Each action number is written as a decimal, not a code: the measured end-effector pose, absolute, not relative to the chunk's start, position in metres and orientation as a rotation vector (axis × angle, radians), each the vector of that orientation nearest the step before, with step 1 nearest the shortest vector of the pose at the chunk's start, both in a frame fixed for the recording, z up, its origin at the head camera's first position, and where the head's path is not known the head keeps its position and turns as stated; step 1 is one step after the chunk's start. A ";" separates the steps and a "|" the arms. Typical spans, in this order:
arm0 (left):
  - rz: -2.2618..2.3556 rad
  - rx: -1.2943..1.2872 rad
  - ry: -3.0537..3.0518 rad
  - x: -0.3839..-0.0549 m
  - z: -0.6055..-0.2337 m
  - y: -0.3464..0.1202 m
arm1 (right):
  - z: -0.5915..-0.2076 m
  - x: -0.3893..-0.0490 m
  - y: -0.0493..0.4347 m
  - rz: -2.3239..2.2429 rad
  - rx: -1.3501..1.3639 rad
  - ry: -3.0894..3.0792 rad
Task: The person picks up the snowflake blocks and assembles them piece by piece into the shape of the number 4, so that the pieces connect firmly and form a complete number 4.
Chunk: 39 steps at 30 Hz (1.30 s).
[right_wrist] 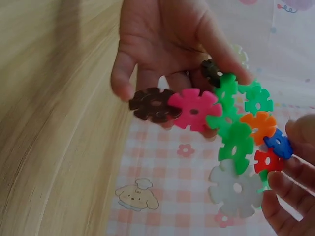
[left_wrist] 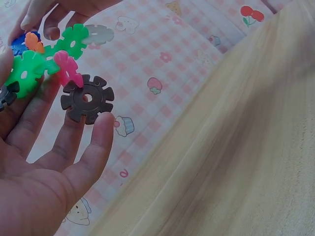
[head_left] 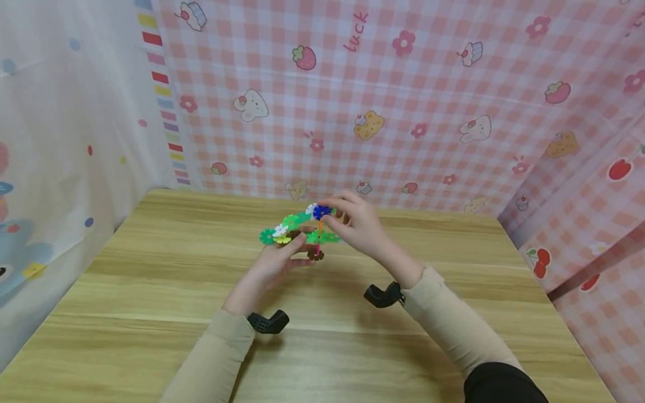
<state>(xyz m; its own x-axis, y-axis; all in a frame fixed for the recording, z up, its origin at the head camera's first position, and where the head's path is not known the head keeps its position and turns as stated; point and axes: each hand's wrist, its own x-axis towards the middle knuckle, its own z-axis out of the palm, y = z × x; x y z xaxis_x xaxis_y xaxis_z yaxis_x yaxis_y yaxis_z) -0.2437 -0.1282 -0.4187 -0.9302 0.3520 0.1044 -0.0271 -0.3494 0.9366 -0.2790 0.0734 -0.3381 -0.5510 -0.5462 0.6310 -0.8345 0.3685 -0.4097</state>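
Several flower-shaped plastic interlocking discs form one joined piece above the table. My left hand (head_left: 272, 263) grips it from the left and below, thumb against a green disc (left_wrist: 22, 73). A brown disc (left_wrist: 74, 105) at the lower end touches its little finger, beside a pink disc (right_wrist: 182, 108). At the top, my right hand (head_left: 360, 226) pinches a blue disc (head_left: 321, 212) between thumb and fingers. A red disc (right_wrist: 260, 160) and an orange disc (right_wrist: 266, 121) adjoin the blue one. In the right wrist view a whitish disc (right_wrist: 224, 182) hangs from a green one.
The wood-grain table (head_left: 322, 358) lies beneath both hands. A pink checked cloth (head_left: 428, 84) stands behind its far edge, with a white patterned cloth (head_left: 75, 112) at left. Black wrist-camera mounts (head_left: 269, 322) jut from both cuffs.
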 end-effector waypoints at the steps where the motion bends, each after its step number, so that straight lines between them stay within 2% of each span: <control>1: 2.368 0.423 1.634 -0.244 -0.419 -0.128 | -0.339 -0.279 0.074 0.990 1.224 -2.232; 10: 2.374 0.444 1.627 -0.244 -0.418 -0.128 | -0.343 -0.278 0.081 0.772 1.375 -2.278; 19: 2.361 0.454 1.671 -0.245 -0.420 -0.129 | -0.350 -0.278 0.082 0.598 1.409 -2.311; 39: 2.423 0.429 1.664 -0.245 -0.420 -0.126 | -0.368 -0.286 0.077 0.749 1.472 -2.111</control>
